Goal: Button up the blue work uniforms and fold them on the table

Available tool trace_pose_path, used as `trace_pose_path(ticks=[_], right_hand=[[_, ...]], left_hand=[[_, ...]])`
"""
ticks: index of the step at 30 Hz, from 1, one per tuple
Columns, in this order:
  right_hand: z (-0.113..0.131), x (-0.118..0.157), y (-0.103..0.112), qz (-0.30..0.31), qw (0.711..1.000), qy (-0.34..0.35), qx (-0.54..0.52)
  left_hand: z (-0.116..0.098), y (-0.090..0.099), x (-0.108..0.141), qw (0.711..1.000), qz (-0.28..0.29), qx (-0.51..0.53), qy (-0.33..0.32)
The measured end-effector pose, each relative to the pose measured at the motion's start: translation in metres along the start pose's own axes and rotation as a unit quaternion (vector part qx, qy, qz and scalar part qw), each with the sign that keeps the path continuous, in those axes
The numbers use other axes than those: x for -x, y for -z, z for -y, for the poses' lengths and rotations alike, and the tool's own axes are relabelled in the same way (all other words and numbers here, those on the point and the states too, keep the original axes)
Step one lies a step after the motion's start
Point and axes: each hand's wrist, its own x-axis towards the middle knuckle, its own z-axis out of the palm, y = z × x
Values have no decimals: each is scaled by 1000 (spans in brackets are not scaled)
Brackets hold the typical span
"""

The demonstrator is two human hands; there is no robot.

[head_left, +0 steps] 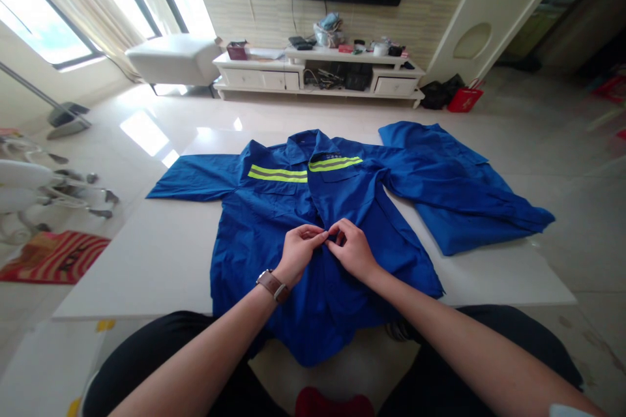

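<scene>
A blue jacket [264, 228] with yellow-green reflective stripes lies spread on a white table, collar away from me, its lower hem hanging over the near edge. My left hand [304, 244], with a brown-strapped watch on the wrist, pinches the jacket's front edge near the middle. Right beside it, my right hand [349, 247] pinches the same front edge, and the fingertips of both hands nearly meet. Whatever small part lies between the fingertips is hidden. Above the hands the front panels meet below the collar.
Another folded blue garment [450, 234] lies on the right of the white table [147, 260], partly under the jacket's sleeve. Beyond the table stand a low white cabinet [264, 80] and a white bench [171, 58]. A red patterned bag [53, 257] is on the floor at left.
</scene>
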Motion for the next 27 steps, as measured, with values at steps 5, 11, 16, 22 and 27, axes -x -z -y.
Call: trace_pose_path(ticks=[5,11,16,22,27], right_hand=[[0,0,1,-5,1000,-4,4],[0,-2,1,-4,999,-27,-17],[-3,-3,0,-3,999,-32,-29],[-1,-3,0,10,999,-18,-27],[1,-2,1,5,1000,-10,-24]], left_hand=[[2,1,0,1000,-4,0,5],[3,1,4,1000,4,26,10],[4,-1,2,999,-17,27,-6],[6,-2,2,998,-27,64,9],[6,-2,1,997,-27,76,14]])
